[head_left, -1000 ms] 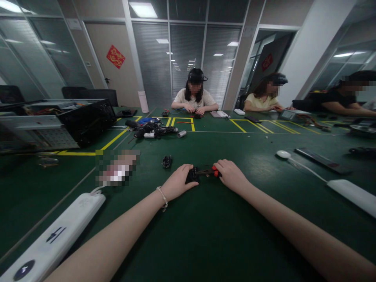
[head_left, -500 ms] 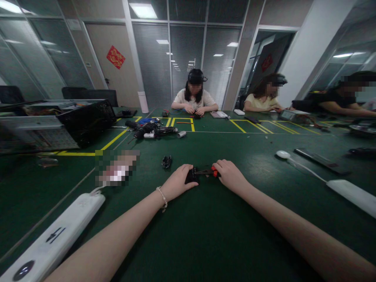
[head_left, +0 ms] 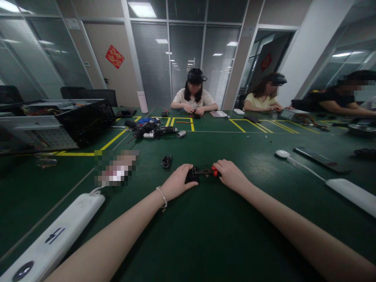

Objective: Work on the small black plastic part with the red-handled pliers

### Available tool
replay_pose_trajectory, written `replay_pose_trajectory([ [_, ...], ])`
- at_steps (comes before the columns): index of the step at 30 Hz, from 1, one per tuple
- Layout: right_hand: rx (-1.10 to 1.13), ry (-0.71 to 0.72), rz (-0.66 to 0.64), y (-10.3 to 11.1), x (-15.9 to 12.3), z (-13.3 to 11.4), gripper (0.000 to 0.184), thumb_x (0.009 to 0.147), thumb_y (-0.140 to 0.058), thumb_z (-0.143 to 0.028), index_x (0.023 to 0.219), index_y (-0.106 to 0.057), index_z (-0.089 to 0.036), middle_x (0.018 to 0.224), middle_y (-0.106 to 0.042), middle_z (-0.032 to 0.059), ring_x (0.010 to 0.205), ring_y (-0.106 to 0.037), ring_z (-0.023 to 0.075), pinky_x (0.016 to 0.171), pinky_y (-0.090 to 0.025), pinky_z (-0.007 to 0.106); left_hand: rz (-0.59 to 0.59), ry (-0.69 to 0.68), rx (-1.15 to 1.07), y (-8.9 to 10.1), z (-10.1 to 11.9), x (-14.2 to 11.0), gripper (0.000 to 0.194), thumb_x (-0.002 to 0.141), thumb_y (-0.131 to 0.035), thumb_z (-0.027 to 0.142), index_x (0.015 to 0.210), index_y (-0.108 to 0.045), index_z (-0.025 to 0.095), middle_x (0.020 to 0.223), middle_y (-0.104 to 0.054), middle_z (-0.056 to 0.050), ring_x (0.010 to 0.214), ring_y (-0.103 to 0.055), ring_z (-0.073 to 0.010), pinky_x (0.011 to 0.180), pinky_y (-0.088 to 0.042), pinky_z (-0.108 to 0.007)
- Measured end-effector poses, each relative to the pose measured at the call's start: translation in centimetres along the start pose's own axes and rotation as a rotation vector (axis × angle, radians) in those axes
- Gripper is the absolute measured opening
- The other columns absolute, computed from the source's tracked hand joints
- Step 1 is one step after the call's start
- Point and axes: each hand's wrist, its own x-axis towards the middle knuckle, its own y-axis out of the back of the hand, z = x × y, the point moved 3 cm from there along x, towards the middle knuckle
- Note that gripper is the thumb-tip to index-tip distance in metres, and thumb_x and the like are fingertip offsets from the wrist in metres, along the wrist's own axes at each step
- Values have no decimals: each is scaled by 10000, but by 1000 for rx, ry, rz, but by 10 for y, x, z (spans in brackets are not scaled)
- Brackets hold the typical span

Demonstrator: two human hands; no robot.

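Note:
My left hand (head_left: 178, 181) is closed around a small black part (head_left: 193, 176) just above or on the green table; its exact kind is hard to make out. In my right hand (head_left: 230, 172) are red-handled pliers (head_left: 215, 171), with the fingers wrapped over the grips. The long, thin jaws point left and meet the black part. Whether the jaws are clamped on it is too small to tell. A second small black part (head_left: 166, 161) lies on the table beyond my left hand.
A white power strip (head_left: 55, 239) lies at left, beside a blurred-out item (head_left: 117, 168). An open computer case (head_left: 58, 123) stands farther back. Tools and cables (head_left: 152, 128) are heaped at centre-left. Another white strip (head_left: 352, 194) is at right. Several people sit across the table.
Both hands, the pliers and the black part hold practically the same position. Only a very slight shift of the whole view shows.

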Motion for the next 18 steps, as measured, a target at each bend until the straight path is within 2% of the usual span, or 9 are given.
replay_pose_trajectory([
  [18,-30,-10,-11,-1,0,0,340,619,-550,-78,955,-548,-131,909,-561,88,822,-496,202,733,-399,326,9,-5,-5,-2,-2,0,540,733,-573,414,1174,-381,170,1175,-461,-98,1071,-454,-231,924,-363,-377],
])
